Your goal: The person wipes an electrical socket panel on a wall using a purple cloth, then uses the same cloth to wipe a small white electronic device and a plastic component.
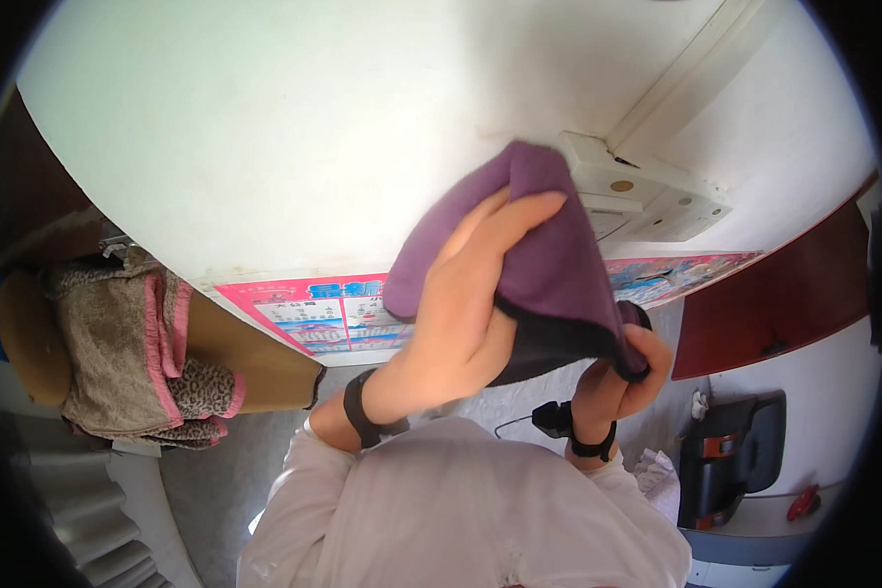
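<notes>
A purple cloth (549, 255) with black edging and a black underside is in front of me, bunched and partly folded, beside a white wall. My left hand (461, 294) lies over its near-left part, one finger stretched across the purple face and the others bent around the fabric. The thumb is hard to make out. My right hand (637, 377) pinches the cloth's near-right corner, where the black edge curls between thumb and fingers. Both wrists wear black bands. Just beyond the cloth, white boxes (671, 201) are fixed to the wall; the cloth hides part of them.
A pink-bordered poster (304, 314) runs along the wall's lower part. On the left, a brown patterned garment with pink trim (118, 343) hangs over a tan padded piece. A dark red panel (774, 304) and a black case (720, 465) are on the right.
</notes>
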A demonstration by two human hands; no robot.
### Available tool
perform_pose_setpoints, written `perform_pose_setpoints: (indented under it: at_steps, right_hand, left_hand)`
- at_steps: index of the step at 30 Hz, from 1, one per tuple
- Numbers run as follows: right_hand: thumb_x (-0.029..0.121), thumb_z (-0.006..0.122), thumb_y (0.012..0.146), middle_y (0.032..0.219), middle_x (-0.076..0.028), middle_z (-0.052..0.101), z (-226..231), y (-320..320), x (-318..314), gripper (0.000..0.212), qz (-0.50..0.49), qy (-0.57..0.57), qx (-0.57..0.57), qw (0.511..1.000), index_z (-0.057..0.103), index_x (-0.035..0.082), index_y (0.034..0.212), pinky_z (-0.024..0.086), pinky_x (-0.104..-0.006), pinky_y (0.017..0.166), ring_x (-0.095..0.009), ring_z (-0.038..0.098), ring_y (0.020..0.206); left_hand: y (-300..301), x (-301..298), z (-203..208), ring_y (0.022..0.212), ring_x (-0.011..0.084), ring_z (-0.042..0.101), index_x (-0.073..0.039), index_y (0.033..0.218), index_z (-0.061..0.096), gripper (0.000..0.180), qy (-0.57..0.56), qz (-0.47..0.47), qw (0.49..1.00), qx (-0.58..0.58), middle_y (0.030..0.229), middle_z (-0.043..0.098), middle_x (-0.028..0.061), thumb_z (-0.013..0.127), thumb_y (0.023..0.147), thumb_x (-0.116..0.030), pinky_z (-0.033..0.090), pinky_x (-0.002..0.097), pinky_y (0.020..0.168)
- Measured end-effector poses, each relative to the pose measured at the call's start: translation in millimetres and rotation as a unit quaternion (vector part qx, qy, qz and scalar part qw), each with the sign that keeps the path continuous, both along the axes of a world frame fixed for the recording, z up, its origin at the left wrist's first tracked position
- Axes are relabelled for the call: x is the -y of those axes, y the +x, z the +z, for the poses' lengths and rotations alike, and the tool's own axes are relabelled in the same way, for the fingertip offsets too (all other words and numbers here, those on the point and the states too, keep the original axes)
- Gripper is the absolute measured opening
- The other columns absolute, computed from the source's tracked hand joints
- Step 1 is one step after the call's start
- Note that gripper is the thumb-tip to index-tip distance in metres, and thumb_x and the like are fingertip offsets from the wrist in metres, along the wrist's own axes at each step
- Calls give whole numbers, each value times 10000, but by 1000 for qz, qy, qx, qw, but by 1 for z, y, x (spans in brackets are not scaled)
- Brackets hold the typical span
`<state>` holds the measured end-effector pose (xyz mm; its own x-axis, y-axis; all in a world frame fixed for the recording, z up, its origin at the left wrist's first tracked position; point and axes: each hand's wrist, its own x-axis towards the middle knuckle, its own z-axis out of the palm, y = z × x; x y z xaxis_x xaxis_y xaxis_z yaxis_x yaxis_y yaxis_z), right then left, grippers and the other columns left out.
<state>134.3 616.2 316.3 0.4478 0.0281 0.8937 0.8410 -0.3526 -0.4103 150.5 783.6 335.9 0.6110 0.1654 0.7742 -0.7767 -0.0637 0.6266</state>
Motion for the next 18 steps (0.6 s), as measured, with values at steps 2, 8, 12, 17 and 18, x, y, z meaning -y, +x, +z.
perform_pose_setpoints:
  at_steps: [2, 8, 12, 17, 18]
  right_hand:
    - [42, 442, 830, 923, -96, 520, -4, -2, 3, 142, 30, -20, -8, 999, 506, -17, 942, 398, -260, 784, -165, 516, 835]
    - [69, 414, 843, 955, -101, 503, 0, 2, -4, 196, -48, -5, 25, 999, 457, -15, 1016, 399, -278, 818, -180, 515, 860]
    - [115, 390, 850, 1001, -107, 470, 2, 5, -6, 231, -7, 1, 62, 998, 438, -10, 1038, 400, -295, 837, -199, 512, 885]
    - [119, 391, 832, 990, -95, 461, -7, 7, -1, 249, -33, 21, 21, 999, 442, -12, 1038, 393, -301, 831, -196, 498, 908]
    - [119, 391, 832, 990, -95, 461, -8, 8, -1, 249, -30, 27, 20, 999, 442, -12, 1038, 393, -301, 831, -196, 498, 908]
  left_hand:
    - [-1, 4, -6, 1084, 393, 413, 34, 1124, 449, 597, 9, 17, 1000, 9, 1102, 481, 225, 320, 549, 132, 325, 355, 923]
    - [2, -1, 11, 1050, 403, 431, 27, 1117, 468, 563, 21, 14, 1000, 13, 1087, 485, 246, 351, 573, 112, 335, 350, 911]
    - [5, 4, -7, 1029, 400, 447, 33, 1106, 476, 539, 37, 75, 995, 44, 1059, 503, 244, 370, 581, 91, 345, 358, 901]
    - [8, -8, 10, 974, 347, 502, 10, 1036, 552, 505, 200, 164, 959, 117, 1013, 534, 214, 466, 539, 47, 428, 322, 703]
    - [9, -10, 13, 941, 304, 521, -11, 999, 582, 467, 246, 211, 936, 139, 993, 540, 190, 498, 541, 18, 420, 295, 622]
